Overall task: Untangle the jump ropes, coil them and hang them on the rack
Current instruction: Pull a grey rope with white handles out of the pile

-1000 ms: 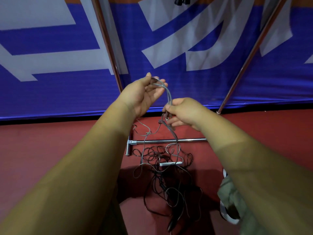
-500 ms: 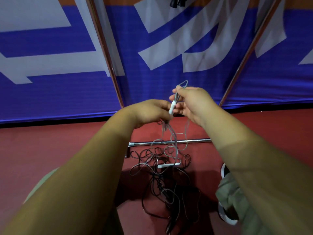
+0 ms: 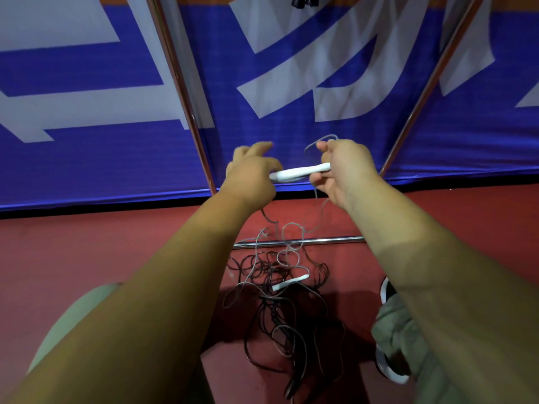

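Untangling step: left hand [image 3: 250, 173] and right hand [image 3: 345, 170] each pinch an end of the white handle [image 3: 300, 172], its grey rope [image 3: 320, 138] trailing to the tangle [image 3: 277, 275] on the floor [image 3: 87, 243]. Next probably needs threading it through loops.

Before you hangs a blue banner [image 3: 87, 158] with white shapes; below it lies the red floor [image 3: 87, 243].
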Motion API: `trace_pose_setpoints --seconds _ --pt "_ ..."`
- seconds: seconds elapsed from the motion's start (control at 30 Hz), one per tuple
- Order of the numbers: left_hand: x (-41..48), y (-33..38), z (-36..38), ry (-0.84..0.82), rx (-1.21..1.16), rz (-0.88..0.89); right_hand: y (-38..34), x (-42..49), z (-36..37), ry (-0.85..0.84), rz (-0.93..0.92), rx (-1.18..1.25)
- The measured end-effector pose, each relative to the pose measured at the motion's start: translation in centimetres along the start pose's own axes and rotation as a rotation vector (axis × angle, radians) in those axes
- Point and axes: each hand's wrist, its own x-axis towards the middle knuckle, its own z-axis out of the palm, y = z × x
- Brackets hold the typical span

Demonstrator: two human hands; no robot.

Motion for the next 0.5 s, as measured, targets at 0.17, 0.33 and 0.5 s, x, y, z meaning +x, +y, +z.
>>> trace_pose_setpoints --seconds 0.17,0.33,0.5 --pt "0.1 -1.7 -0.6 -0.077 -0.027 -0.097 -0.7 0.8 -0.6 0.054 0.04 0.054" --pt "-0.6 -0.9 -1.0 -0.225 -0.51 -0.294 -0.6 1.1 -1.1 0.104 -0.009 0.013" --pt "-0.3 -0.3 -1.4 -0.26 -0.733 -0.244 -0.4 1.7 -1.7 0.15 -0.044 -0.105"
